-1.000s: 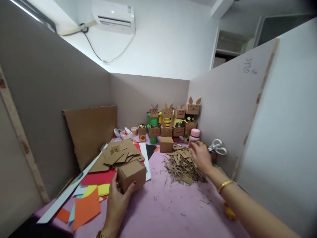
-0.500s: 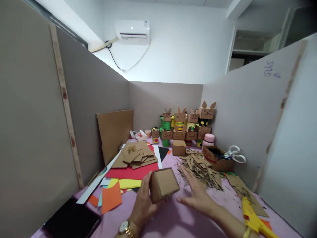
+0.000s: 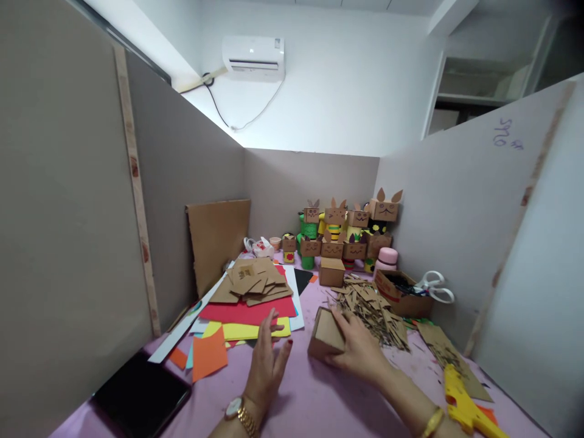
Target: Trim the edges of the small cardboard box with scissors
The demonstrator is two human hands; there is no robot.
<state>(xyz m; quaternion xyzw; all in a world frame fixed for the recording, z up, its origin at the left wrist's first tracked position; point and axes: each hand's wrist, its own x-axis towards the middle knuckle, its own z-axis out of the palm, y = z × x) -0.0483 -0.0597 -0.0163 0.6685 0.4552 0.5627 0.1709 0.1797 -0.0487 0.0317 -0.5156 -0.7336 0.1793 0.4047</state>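
A small closed cardboard box (image 3: 326, 334) is near the middle of the purple-covered table. My right hand (image 3: 358, 345) grips it from the right side, thumb low and fingers over the top. To the left of the box, my left hand (image 3: 268, 359) is raised with its fingers apart and nothing in it. Beyond the left hand lie yellow paper (image 3: 246, 330) and a red sheet (image 3: 249, 309), with several flat cardboard pieces (image 3: 255, 283) stacked on top. A second cardboard box (image 3: 331, 272) stands farther back, in front of several cardboard animal figures (image 3: 335, 216).
Cardboard scraps (image 3: 371, 307) are heaped right of centre. Behind them, white-handled scissors (image 3: 435, 286) stick out of an open box (image 3: 401, 298) beside a pink bottle (image 3: 386, 260). A yellow glue gun (image 3: 465, 404) lies front right, a black tablet (image 3: 141, 395) front left. Partitions enclose the table.
The box has passed from my left hand to my right and shifted rightward. My left hand has let go and opened. The view has turned slightly left.
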